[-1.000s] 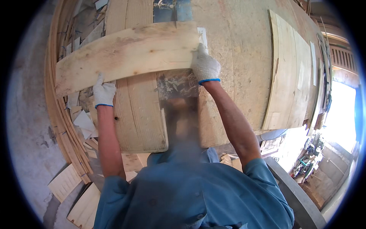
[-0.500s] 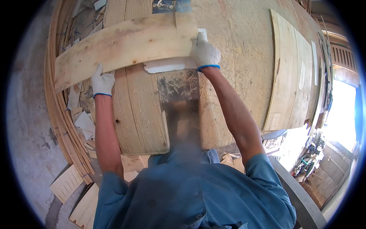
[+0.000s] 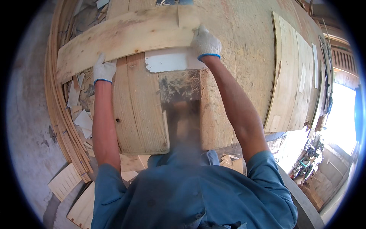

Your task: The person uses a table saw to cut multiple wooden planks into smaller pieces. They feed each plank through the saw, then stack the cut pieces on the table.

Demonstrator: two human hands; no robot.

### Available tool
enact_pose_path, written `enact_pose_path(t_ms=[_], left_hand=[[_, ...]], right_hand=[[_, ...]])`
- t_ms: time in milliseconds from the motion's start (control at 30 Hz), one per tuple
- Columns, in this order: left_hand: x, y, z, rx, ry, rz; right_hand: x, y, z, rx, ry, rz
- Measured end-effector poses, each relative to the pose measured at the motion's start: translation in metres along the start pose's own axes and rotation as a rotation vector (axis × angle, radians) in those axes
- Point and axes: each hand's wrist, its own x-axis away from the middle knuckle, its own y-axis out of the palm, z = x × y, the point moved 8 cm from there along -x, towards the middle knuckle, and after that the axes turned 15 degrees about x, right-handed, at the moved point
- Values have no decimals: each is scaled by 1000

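A long pale wooden board lies crosswise over the wooden workbench, its left end reaching past the bench's left edge. My left hand, in a white knit glove with a blue cuff, grips the near edge left of the middle, thumb on top and fingers below. At the right end, my right hand, gloved alike, is closed on the near corner; its fingertips are partly hidden. A white flat plate shows on the bench just in front of the board's near edge. Across the far right part of the board runs a thin line.
Wider pale panels lie stacked on the bench's right side. Long thin strips run along the left, beside scattered offcuts. Wood shavings fill a dark slot in front of the plate. More cut panels lie at lower left.
Both hands have moved the board a little away from me, uncovering more of the white plate. My grip on it looks the same.
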Motion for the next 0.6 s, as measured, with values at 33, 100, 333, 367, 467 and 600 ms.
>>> enact_pose_path(t_ms=[33,100,333,367,467,600], left_hand=[[1,2,-3,-3,7,24],[7,7,-8,-10,19,67],[53,8,-4,-84,44,3],[73,2,-3,-95,48,2],[120,-45,3,-25,15,48],[175,-67,-1,-62,52,127]], right_hand=[[-2,1,2,0,11,-14],[-2,3,3,-5,31,-39],[31,5,14,-76,47,46],[50,6,19,-83,68,20],[103,11,27,-86,83,-18],[144,16,41,-105,70,-41]])
